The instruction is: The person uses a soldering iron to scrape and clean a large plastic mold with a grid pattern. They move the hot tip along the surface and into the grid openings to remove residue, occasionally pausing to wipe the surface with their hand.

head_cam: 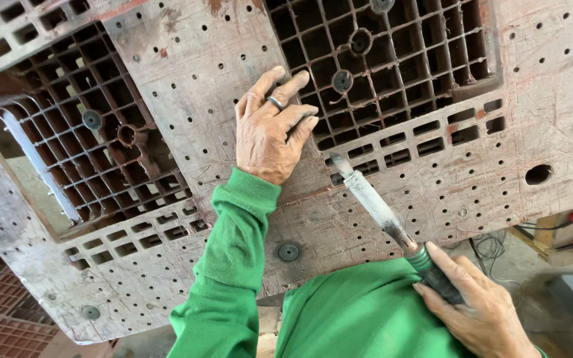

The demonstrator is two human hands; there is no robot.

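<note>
A large worn plastic pallet (187,73), brownish-grey with many small holes and two dark grid openings, fills the view. My left hand (270,129), in a green sleeve and wearing a ring, lies flat with fingers spread on the pallet's solid strip between the two grids. My right hand (479,308) grips the dark handle of a tool with a long metal blade (369,199). The blade's tip touches the pallet just below the right grid opening (379,59), near a row of slots.
The left grid opening (101,146) has a pale bar along its left side. Round black plugs (288,252) dot the pallet. Red crate-like grids (1,305) lie at lower left. A floor with cables (492,248), wood and red parts shows at lower right.
</note>
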